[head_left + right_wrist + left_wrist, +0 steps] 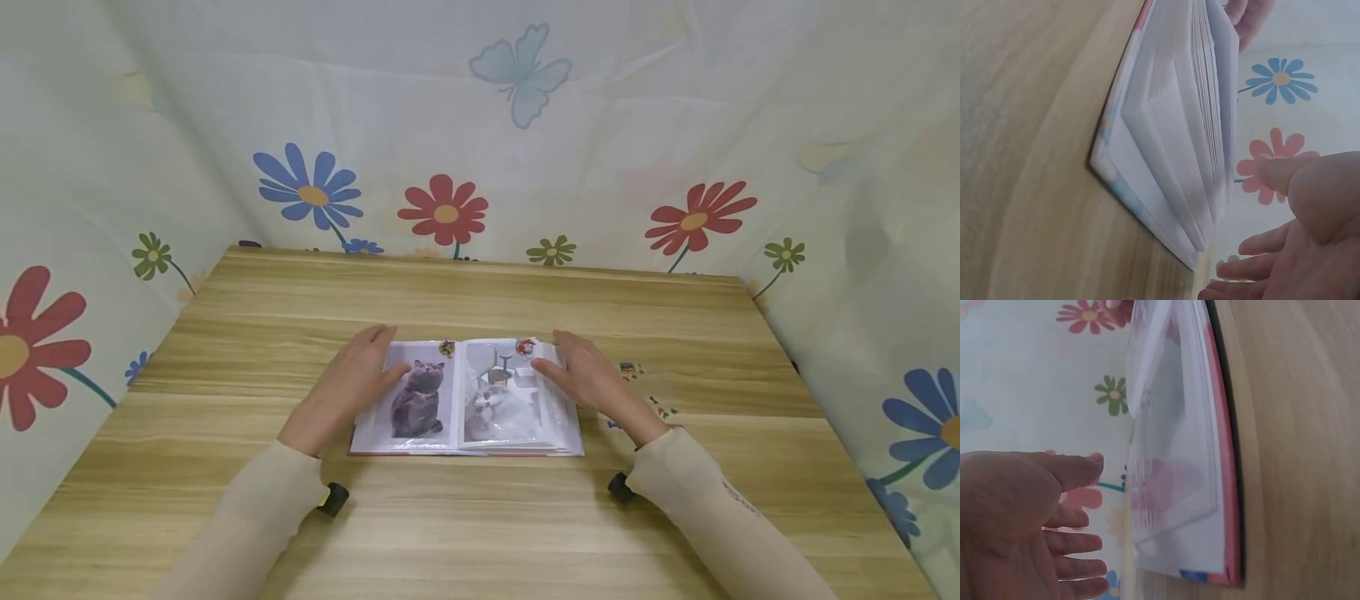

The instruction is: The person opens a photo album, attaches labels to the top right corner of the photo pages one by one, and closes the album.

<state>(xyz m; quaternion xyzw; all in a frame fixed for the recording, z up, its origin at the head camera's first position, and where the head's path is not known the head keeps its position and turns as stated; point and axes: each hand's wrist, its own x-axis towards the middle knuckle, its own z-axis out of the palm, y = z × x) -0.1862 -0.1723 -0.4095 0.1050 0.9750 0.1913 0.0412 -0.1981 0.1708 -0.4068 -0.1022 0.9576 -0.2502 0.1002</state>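
A photo album (459, 417) lies spread flat on the table, with a grey cat photo (420, 400) on its left page and a white cat photo (501, 412) on its right. Small cartoon stickers, one (447, 348) on the left page and another (525, 347) on the right, mark the top corners. Beside the album's left edge my left hand (351, 377) has its fingers extended, the thumb reaching over the page. My right hand (592, 379) mirrors it at the right edge. Thicker stacked pages (1200, 144) show on the right side in the right wrist view.
Loose little stickers (660, 408) lie on the wooden table (480, 533) to the right of the album, partly behind my right forearm. A flower-printed cloth (600, 150) hangs around the table's back and sides.
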